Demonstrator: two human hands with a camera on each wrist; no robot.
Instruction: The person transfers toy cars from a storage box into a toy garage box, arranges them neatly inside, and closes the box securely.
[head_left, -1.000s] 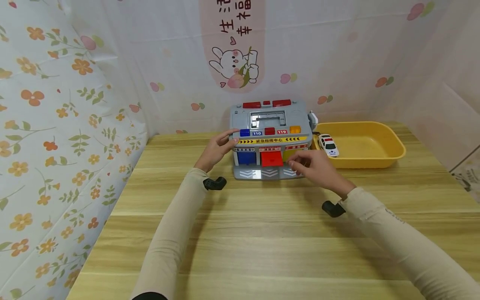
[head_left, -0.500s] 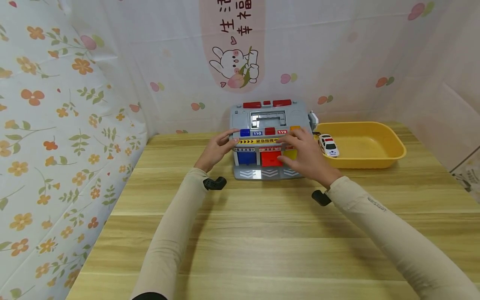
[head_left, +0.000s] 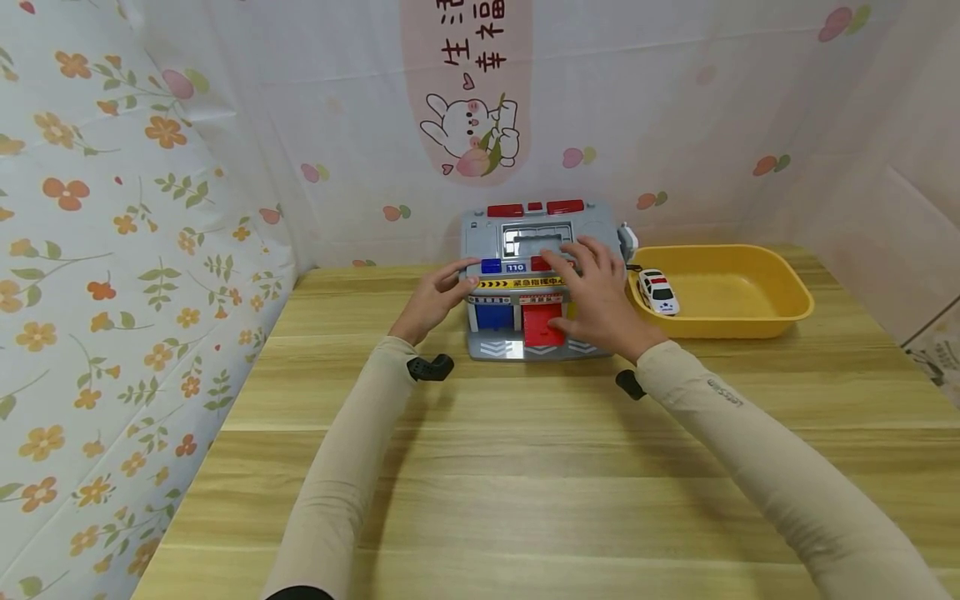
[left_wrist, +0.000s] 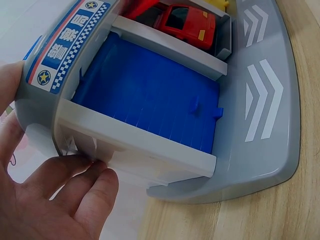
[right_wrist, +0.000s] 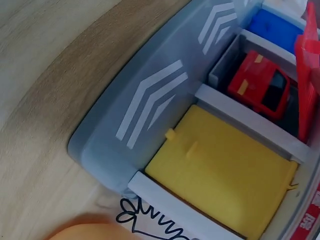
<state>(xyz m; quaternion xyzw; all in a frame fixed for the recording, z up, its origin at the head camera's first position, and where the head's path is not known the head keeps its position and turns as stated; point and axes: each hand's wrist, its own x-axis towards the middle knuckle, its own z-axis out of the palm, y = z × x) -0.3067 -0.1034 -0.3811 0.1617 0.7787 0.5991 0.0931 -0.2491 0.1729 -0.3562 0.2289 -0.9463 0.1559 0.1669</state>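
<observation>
A grey toy garage (head_left: pixel 600 218) stands against the back cloth with blue, red and yellow doors. My left hand (head_left: pixel 431 304) holds its left end, fingers curled against the side wall in the left wrist view. My right hand (head_left: pixel 600 296) spreads over the front right, fingers over the roof edge by the red button (head_left: pixel 542 263), the thumb at the red door (head_left: pixel 542 325). That door tilts outward, and a red toy car (right_wrist: pixel 257 85) sits in the bay behind it. Both the blue door (left_wrist: pixel 150 95) and the yellow door (right_wrist: pixel 220 170) are down.
Right of the garage, a yellow tray (head_left: pixel 750 327) sits on the wooden table (head_left: pixel 480 483). A white toy police car (head_left: pixel 657 292) leans on the tray's left rim. A patterned cloth (head_left: pixel 337 167) hangs behind.
My right hand has moved left and up, from beside the yellow door to the roof edge, its fingers spreading. The red door's lower edge hangs lower in the head view. My left hand stays.
</observation>
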